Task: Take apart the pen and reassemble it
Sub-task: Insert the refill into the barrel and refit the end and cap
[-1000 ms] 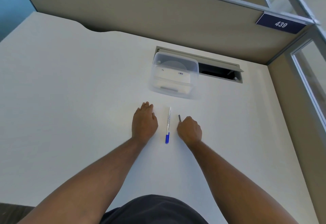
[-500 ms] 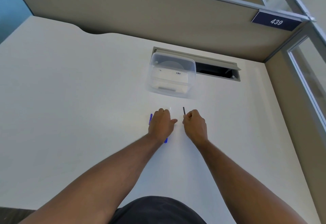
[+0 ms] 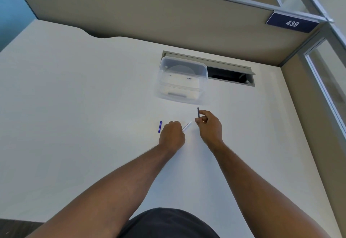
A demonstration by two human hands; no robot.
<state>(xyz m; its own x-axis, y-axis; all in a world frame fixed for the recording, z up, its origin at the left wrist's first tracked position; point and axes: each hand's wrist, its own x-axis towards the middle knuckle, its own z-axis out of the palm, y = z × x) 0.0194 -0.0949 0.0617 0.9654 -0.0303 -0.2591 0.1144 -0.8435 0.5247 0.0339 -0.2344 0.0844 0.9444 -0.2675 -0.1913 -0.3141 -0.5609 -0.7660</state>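
Pen barrel (image 3: 187, 125) rear hidden (left hand (image 3: 171, 137)), print unreadable

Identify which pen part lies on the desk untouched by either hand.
The blue cap, left of the left hand; the other two are held.

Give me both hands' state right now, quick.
Left hand: closed on the white pen barrel, which sticks out toward the right hand.
Right hand: closed, pinching a thin dark pen piece upright in its fingertips.
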